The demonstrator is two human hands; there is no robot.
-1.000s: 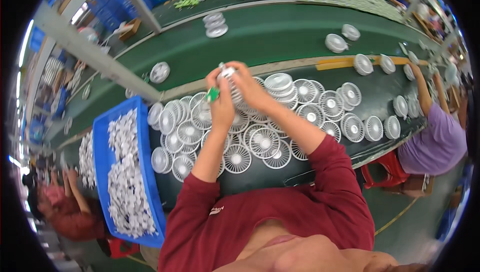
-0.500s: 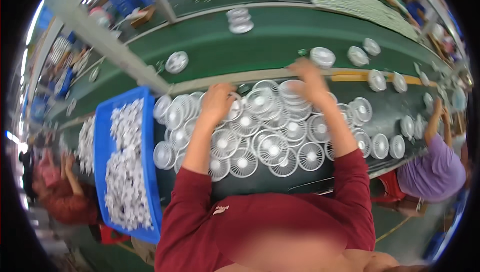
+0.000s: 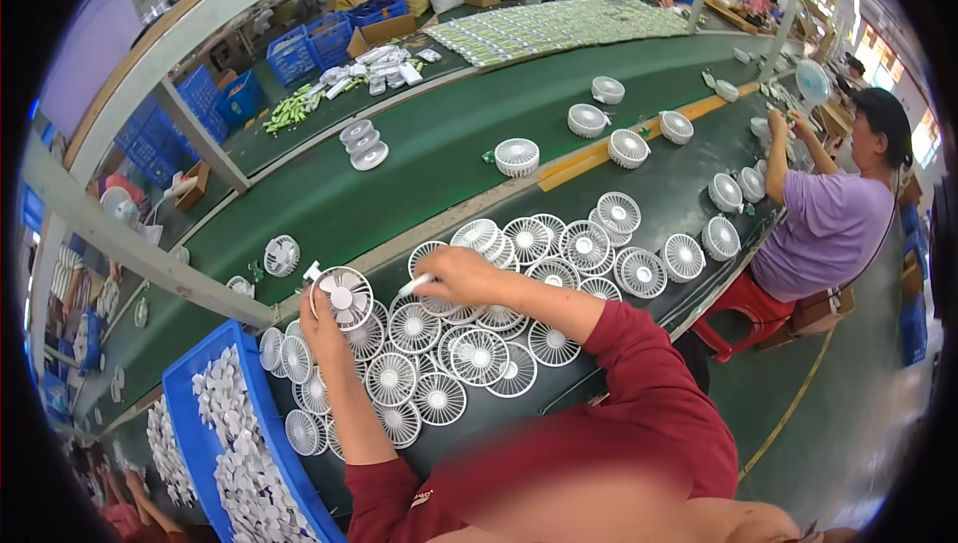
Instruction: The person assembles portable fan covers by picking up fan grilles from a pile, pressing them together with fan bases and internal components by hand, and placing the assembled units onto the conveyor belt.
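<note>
Closed around the near left edge of a white fan [image 3: 342,298], the left hand [image 3: 321,329] holds it with the blades facing up toward the wearer; a short white stub juts from its far left side. Fingers bent together, the right hand [image 3: 461,275] grips a slim white piece [image 3: 417,284] that points left toward the fan; how much of it the palm hides I cannot tell. The fan is at the far left of a heap of round white grilles [image 3: 479,356], and the right hand is over the heap's far part. Left of the heap stands a blue bin [image 3: 261,388] of small white parts [image 3: 249,453]. Beyond the heap, a green belt [image 3: 329,194] carries several fan heads [image 3: 517,156]. To the far right, a co-worker in purple [image 3: 828,219] sits on a red stool [image 3: 733,331].
</note>
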